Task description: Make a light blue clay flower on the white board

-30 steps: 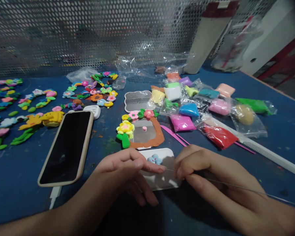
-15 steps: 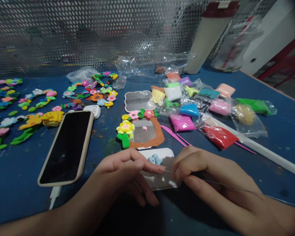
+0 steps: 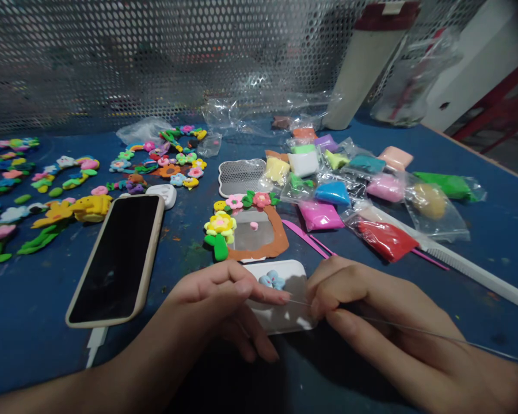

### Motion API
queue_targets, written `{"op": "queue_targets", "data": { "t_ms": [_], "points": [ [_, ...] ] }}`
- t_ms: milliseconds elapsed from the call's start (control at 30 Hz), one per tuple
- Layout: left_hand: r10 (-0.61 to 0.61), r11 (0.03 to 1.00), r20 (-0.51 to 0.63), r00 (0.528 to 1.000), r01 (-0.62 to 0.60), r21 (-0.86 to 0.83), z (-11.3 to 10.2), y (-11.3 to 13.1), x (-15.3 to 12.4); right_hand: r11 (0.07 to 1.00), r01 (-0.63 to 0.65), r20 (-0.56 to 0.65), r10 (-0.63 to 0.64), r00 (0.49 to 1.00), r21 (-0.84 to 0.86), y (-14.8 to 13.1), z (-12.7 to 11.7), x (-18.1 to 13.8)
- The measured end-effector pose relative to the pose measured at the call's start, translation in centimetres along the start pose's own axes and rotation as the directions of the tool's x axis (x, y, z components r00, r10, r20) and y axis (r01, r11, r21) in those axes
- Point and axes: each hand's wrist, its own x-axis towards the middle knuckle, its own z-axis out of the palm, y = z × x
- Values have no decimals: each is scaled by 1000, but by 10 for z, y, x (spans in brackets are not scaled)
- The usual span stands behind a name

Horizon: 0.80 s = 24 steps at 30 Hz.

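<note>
My right hand (image 3: pixel 366 310) pinches a thin, stiff wire (image 3: pixel 418 330) that runs back past the wrist to the right. The wire's tip meets the index fingertip of my left hand (image 3: pixel 224 299), whose fingers are stretched out and apart. Beneath both hands lies a white tray-like piece (image 3: pixel 296 322), with a light-blue clay flower (image 3: pixel 271 279) on it. Just beyond stands a mirror-like frame (image 3: pixel 280 233) edged in brown clay, with pink, red and yellow clay flowers and green leaves along its top and left. A small pink clay bit (image 3: pixel 254 226) sits on its inner surface.
To the left lies a phone (image 3: pixel 116 259) with a cable. Several bags of coloured clay (image 3: pixel 322 215), pink tools (image 3: pixel 304 237) and a white comb (image 3: pixel 470 264) are at right. Clay-decorated pieces (image 3: pixel 168 169) lie back left. A tumbler (image 3: pixel 362 69) stands by the perforated metal panel (image 3: pixel 155 63).
My right hand has shifted slightly to the right, leaving a little more wire showing between the hands. My left hand is almost still.
</note>
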Motion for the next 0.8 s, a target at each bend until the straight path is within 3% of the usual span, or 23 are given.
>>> {"op": "queue_targets", "data": {
  "t_ms": [133, 800],
  "points": [
    [-45, 999, 15, 999, 45, -10, -1, 3, 1, 1000, 10, -8, -10, 1000, -6, 0, 0, 0],
    [-29, 1000, 14, 999, 29, 0, -1, 3, 2, 999, 37, -2, -37, 999, 1, 1, -1, 1]
  ]
}}
